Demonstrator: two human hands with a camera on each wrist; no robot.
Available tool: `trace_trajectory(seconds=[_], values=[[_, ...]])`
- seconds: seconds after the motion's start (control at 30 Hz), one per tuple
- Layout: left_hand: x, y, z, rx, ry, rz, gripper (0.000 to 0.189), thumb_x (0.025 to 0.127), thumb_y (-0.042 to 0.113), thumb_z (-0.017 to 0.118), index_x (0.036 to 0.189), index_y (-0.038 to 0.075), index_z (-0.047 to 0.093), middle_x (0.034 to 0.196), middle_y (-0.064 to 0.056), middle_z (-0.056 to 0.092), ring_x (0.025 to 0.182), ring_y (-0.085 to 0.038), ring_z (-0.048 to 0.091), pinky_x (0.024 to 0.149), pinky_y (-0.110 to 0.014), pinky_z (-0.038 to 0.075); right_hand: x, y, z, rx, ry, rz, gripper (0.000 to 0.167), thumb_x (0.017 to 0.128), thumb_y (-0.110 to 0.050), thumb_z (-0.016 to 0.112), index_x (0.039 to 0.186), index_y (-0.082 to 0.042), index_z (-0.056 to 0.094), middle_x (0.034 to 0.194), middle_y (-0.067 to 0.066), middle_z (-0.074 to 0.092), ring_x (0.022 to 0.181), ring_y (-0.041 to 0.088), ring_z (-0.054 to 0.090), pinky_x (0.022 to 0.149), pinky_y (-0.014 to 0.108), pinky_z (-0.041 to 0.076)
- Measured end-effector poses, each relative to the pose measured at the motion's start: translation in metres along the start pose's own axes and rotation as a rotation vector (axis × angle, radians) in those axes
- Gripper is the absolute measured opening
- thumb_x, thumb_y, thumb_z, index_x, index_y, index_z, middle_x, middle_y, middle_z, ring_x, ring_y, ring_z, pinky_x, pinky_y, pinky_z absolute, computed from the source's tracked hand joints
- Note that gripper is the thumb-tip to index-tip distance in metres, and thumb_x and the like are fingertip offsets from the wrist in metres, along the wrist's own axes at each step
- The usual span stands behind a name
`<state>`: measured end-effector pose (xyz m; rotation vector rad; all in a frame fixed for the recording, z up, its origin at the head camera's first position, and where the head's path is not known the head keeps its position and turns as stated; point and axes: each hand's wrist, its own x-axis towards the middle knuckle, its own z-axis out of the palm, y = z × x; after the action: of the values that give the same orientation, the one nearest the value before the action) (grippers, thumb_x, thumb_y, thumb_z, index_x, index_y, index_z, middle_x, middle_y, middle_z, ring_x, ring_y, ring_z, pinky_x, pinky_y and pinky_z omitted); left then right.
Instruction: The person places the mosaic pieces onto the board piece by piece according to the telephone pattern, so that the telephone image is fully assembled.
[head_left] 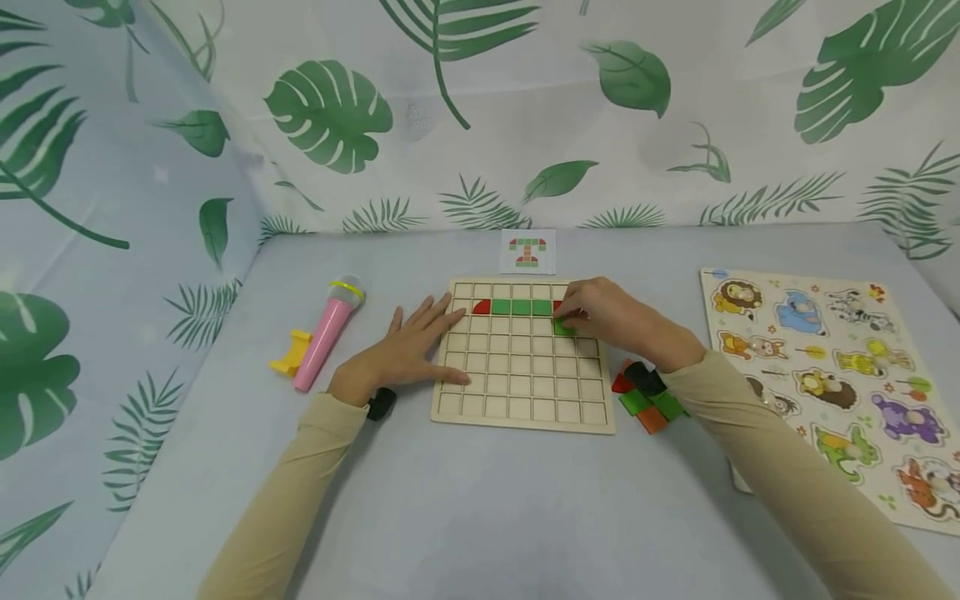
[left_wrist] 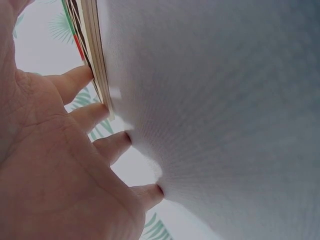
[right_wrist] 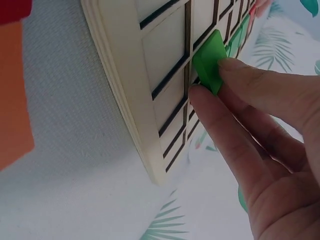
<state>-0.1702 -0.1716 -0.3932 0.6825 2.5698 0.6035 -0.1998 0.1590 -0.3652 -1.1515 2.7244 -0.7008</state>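
Observation:
A square wooden grid board (head_left: 517, 367) lies flat on the table. Along its second row sit a red rounded tile (head_left: 482, 307), several green tiles (head_left: 521, 307) and, partly behind my fingers, another red piece (head_left: 557, 307). With thumb and fingers, my right hand (head_left: 603, 312) pinches a green square tile (right_wrist: 210, 61) tilted over a cell below that row. My left hand (head_left: 401, 346) rests spread at the board's left edge; its thumb and some fingertips touch the board, others the table (left_wrist: 210, 125).
Right of the board lies a pile of red, green and orange tiles (head_left: 651, 418). A pattern card (head_left: 528, 252) stands behind the board. A pink toy microphone (head_left: 322, 342) and a yellow piece (head_left: 293, 353) lie left; an animal puzzle board (head_left: 817, 333) lies right.

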Motion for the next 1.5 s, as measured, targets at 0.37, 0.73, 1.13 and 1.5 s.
trace_trajectory(seconds=[0.37, 0.73, 1.13, 1.5], values=[[0.002, 0.001, 0.001, -0.003, -0.011, 0.01, 0.108, 0.089, 0.056, 0.078, 0.17, 0.018, 0.017, 0.176, -0.007, -0.007, 0.161, -0.031, -0.012, 0.121, -0.066, -0.014, 0.001, 0.001, 0.0, -0.032, -0.014, -0.004, 0.015, 0.085, 0.013, 0.078, 0.099, 0.009, 0.08, 0.095, 0.016, 0.074, 0.087, 0.028, 0.072, 0.073, 0.037, 0.061], [0.004, 0.002, 0.0, 0.014, -0.018, -0.004, 0.108, 0.089, 0.058, 0.077, 0.17, 0.019, 0.016, 0.176, -0.005, -0.008, 0.161, -0.03, -0.012, 0.122, -0.064, -0.014, -0.012, 0.004, -0.007, 0.057, -0.021, -0.019, 0.013, 0.091, 0.007, 0.076, 0.103, 0.003, 0.08, 0.102, 0.011, 0.073, 0.092, 0.025, 0.07, 0.08, 0.042, 0.061], [0.001, 0.001, 0.0, 0.011, -0.018, -0.01, 0.108, 0.089, 0.058, 0.077, 0.17, 0.019, 0.016, 0.176, -0.005, -0.007, 0.161, -0.03, -0.011, 0.122, -0.065, -0.014, -0.058, 0.007, -0.04, 0.047, -0.121, 0.052, 0.019, 0.089, -0.003, 0.082, 0.107, -0.01, 0.081, 0.101, -0.004, 0.072, 0.095, 0.018, 0.069, 0.084, 0.043, 0.06], [0.001, 0.0, 0.0, -0.002, -0.013, -0.008, 0.107, 0.09, 0.057, 0.077, 0.17, 0.018, 0.016, 0.176, -0.005, -0.008, 0.161, -0.03, -0.012, 0.122, -0.064, -0.014, -0.11, 0.026, -0.041, 0.11, -0.238, 0.106, 0.022, 0.083, -0.007, 0.088, 0.097, -0.021, 0.079, 0.096, -0.016, 0.069, 0.084, 0.002, 0.064, 0.075, 0.028, 0.058]])
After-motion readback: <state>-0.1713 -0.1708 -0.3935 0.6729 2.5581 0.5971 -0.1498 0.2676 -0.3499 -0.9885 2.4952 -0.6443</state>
